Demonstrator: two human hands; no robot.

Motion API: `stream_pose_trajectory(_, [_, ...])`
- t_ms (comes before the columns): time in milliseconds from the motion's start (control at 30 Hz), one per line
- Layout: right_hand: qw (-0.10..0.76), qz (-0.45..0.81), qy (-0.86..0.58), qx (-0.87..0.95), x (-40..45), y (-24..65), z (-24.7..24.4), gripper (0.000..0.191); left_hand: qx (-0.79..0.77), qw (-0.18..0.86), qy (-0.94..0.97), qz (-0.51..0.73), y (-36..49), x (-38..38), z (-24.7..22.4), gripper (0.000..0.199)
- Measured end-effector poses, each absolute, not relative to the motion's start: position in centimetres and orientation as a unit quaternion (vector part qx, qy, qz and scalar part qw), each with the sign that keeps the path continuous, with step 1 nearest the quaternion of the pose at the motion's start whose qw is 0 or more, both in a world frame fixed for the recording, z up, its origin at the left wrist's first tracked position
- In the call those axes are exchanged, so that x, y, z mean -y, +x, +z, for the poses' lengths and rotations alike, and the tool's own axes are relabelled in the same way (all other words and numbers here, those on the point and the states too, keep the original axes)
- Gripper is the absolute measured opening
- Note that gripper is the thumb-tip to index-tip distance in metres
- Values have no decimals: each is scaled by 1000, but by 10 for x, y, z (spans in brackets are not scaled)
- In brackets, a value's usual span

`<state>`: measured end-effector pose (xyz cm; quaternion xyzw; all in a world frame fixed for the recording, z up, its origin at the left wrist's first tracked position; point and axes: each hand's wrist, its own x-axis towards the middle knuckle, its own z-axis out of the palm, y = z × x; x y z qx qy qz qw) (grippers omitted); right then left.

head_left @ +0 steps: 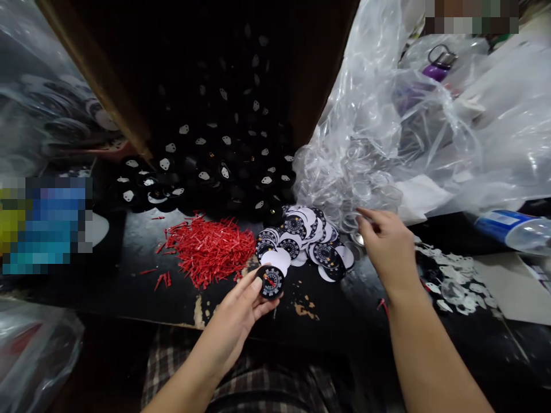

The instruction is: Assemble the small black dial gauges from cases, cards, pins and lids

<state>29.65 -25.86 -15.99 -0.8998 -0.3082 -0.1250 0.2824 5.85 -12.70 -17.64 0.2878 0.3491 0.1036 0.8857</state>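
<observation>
My left hand (248, 304) is closed around a small round black dial gauge (271, 282), its printed face turned up with a red pointer across the middle. At the right, my right hand (385, 244) reaches to the near edge of a heap of clear round plastic covers (340, 183). Its thumb and forefinger are slightly apart, and no held thing shows between them. Between the hands lies a spread of printed black dial discs (327, 255), some with the white back up. A pile of red pointers (210, 246) sits to their left.
Behind is a dark open box (215, 69) with many black round cases (202, 175) spilling out. Clear plastic bags (465, 126) fill the right back, near a purple bottle (437, 70). Small white parts (456, 281) and a clear bottle with a blue label (512, 229) lie right.
</observation>
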Motion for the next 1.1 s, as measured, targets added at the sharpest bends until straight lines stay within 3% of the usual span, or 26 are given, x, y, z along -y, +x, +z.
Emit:
stream_pose_trajectory(133, [362,-66,-813,451,235,231,-161,23,-362,909,190,81,70,129,-171,22])
stream_pose_trajectory(300, [321,-33,-751,576,220,169,-176,35,-350,913,149,144,72,123,-175,24])
stream_pose_trajectory(400, [320,-37,-723,611,221,165,-174,34,-312,910,220,165,67,121,-181,24])
stream_pose_trajectory(567, [429,73,-775,458,212,173,-159,21,-275,848,420,170,62,126,-183,38])
stream_pose_trajectory(700, [420,84,-787,444,201,169,-156,38,-234,788,550,149,55,132,-177,42])
stream_pose_trajectory(900, [449,25,-765,461,200,157,-154,34,-214,711,657,126,40,131,-168,44])
stream_pose_trajectory(1000, [473,41,-752,458,199,155,-149,35,-204,675,699,119,36,125,-162,46])
stream_pose_trajectory(1100, [440,89,-760,470,196,155,-142,34,-225,647,720,106,33,119,-157,46])
